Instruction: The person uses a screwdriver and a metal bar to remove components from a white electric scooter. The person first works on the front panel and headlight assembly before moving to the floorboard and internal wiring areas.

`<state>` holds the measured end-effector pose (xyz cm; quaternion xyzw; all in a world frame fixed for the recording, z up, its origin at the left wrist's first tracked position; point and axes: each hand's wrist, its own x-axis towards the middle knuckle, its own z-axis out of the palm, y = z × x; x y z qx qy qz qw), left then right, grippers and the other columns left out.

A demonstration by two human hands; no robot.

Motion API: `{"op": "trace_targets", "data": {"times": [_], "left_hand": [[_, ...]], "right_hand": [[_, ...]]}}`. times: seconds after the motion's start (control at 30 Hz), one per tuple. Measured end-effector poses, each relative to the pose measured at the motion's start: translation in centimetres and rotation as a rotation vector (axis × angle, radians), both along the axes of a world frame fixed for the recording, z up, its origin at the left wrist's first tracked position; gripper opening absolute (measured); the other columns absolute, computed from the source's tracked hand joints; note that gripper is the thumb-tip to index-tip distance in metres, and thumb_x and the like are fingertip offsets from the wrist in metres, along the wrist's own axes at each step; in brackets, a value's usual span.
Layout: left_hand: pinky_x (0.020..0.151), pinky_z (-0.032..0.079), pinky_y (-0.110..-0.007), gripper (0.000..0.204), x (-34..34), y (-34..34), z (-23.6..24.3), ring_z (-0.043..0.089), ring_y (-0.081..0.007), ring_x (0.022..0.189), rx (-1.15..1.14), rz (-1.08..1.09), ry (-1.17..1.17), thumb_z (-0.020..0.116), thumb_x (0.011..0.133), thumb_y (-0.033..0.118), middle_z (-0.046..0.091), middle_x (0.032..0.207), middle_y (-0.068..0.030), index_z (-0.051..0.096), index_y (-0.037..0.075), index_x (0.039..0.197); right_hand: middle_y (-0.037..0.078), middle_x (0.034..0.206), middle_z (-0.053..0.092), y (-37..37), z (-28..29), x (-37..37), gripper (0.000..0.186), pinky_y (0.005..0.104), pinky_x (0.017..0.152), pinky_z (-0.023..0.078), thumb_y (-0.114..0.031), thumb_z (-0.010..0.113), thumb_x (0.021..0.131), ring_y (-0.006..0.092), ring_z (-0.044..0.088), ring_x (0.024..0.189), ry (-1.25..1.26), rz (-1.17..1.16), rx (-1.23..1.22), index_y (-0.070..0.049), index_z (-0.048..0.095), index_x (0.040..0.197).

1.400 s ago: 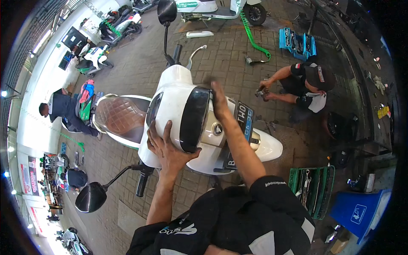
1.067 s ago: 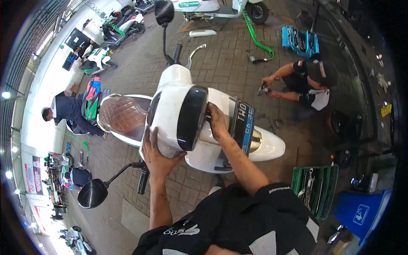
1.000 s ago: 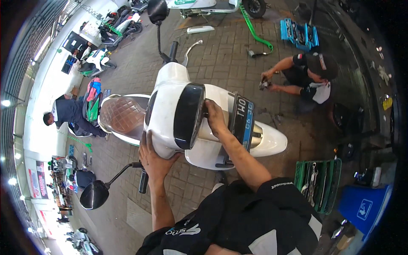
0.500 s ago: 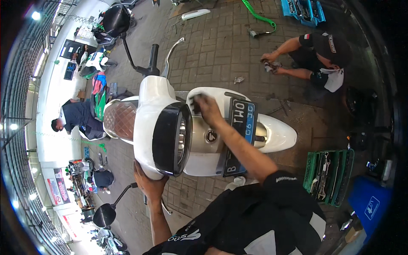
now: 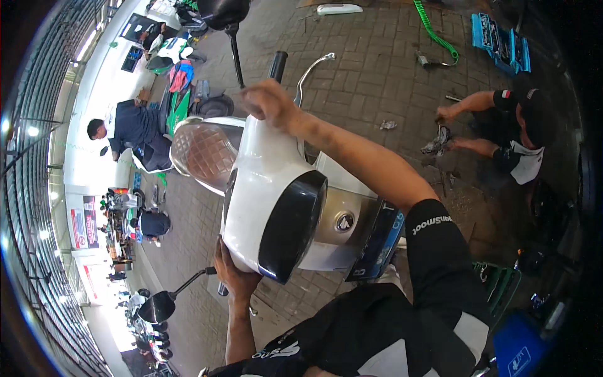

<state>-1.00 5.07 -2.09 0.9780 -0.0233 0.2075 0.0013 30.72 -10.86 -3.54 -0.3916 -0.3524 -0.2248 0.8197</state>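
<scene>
A white scooter's handlebar cover (image 5: 267, 147) with a glossy black headlight housing (image 5: 294, 226) fills the middle. My left hand (image 5: 233, 269) curls round the cover's near lower side, fingertips partly hidden beneath it. At the cover's far end, beside the mirror stem and black handlebar grip (image 5: 277, 66), my right hand (image 5: 271, 107) is raised with its fingers folded in. Motion blurs it a little, and what it holds, if anything, is hidden. Below the headlight are the white and gold front panel (image 5: 336, 242) and a dark plate (image 5: 377, 245), partly covered by my right arm.
A crouching co-worker (image 5: 518, 119) handles a crumpled rag-like thing (image 5: 436, 141) at the right. Farther back are a blue toolbox (image 5: 501, 44), a green coiled hose (image 5: 433, 31) and a white part (image 5: 339, 9). Black mirrors (image 5: 157, 307) stick out at both sides. A green tool case (image 5: 496, 286) lies near right.
My right hand has gone from the front panel up to the cover's far end. The headlight now appears turned toward the lower right. My left hand stays on the cover. The co-worker's hands have parted.
</scene>
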Motion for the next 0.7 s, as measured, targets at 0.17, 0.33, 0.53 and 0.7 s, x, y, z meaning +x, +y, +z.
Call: {"op": "trace_targets", "data": {"times": [0.17,0.33,0.53,0.7], "left_hand": [[0.089,0.034,-0.047,0.1,-0.8,0.5,-0.1,0.042,-0.0406,0.109,0.033,0.031,-0.035,0.08,0.052,0.037,0.038,0.122,-0.0264,0.027,0.0,0.129],[0.09,0.035,-0.047,0.097,-0.5,0.2,0.0,0.042,-0.0411,0.109,0.004,0.032,-0.021,0.079,0.053,0.035,0.039,0.122,-0.0262,0.028,0.0,0.128],[0.089,0.035,-0.047,0.099,-0.5,-0.1,0.1,0.042,-0.0408,0.108,-0.02,0.051,-0.003,0.08,0.05,0.033,0.04,0.121,-0.0255,0.028,0.001,0.128],[0.089,0.035,-0.048,0.105,-1.0,0.0,0.2,0.043,-0.0398,0.108,-0.024,0.051,0.001,0.083,0.044,0.033,0.041,0.12,-0.0244,0.028,0.001,0.128]], "right_hand": [[-0.003,0.05,0.022,-3.7,8.7,-1.8,0.036,0.0232,0.04,0.018,-0.029,0.043,0.081,0.0081,0.021,0.043,0.066,0.74,0.045,-0.012,0.026,0.054],[0.008,0.048,0.039,-3.1,14.7,-2.2,0.022,0.0329,0.046,0.038,-0.02,0.046,0.083,0.018,0.046,0.045,-0.485,-0.369,-0.152,-0.001,0.047,0.07],[0.012,0.052,0.047,1.0,5.3,-2.2,0.035,0.0342,0.049,0.038,-0.028,0.047,0.08,0.0197,0.048,0.049,-0.058,0.221,-0.695,0.001,0.051,0.061],[0.001,0.051,0.043,-0.6,3.2,-1.2,0.033,0.0273,0.044,0.032,-0.029,0.044,0.082,0.0117,0.041,0.045,0.483,0.781,-0.203,-0.005,0.051,0.061]]}}
